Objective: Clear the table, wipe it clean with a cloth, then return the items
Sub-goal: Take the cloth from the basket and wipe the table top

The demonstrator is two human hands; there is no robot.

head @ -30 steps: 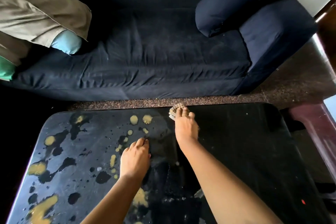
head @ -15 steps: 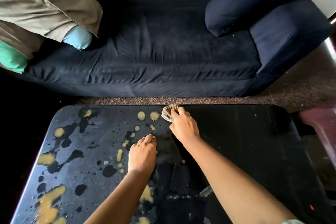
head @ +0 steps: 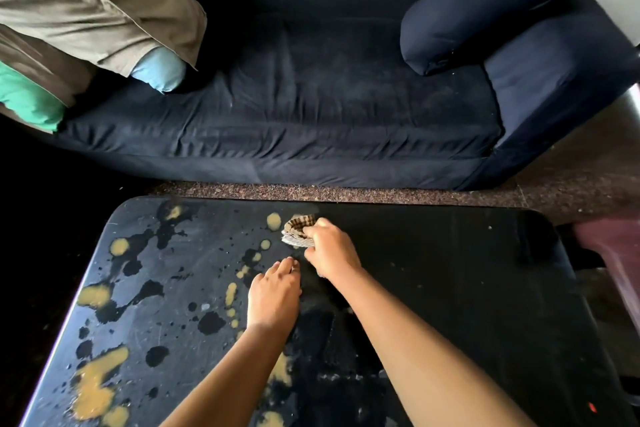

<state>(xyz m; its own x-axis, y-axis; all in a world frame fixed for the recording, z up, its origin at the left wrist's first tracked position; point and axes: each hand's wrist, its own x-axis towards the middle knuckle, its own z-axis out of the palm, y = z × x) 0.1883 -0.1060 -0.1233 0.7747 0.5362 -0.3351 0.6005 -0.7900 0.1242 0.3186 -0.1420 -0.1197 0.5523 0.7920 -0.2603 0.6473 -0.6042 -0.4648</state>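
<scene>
A black glossy table (head: 450, 288) fills the lower view, its left half marked with yellow and black blotches (head: 97, 388). My right hand (head: 332, 250) grips a small checked cloth (head: 298, 231) and holds it down on the tabletop near the far edge, beside a yellow spot (head: 273, 220). My left hand (head: 273, 295) rests on the table just left of and nearer than the right hand, fingers extended and pressing the surface. No other items stand on the table.
A dark blue sofa (head: 311, 107) runs behind the table across a strip of brown carpet (head: 346, 193). Khaki fabric (head: 86, 7), a light blue cushion (head: 159, 69) and a green one (head: 27, 97) lie at its left end. A reddish object (head: 616, 253) sits at the right.
My right hand has slid the cloth leftward along the far edge of the table and curled more tightly around it. My left hand has stayed planted on the table.
</scene>
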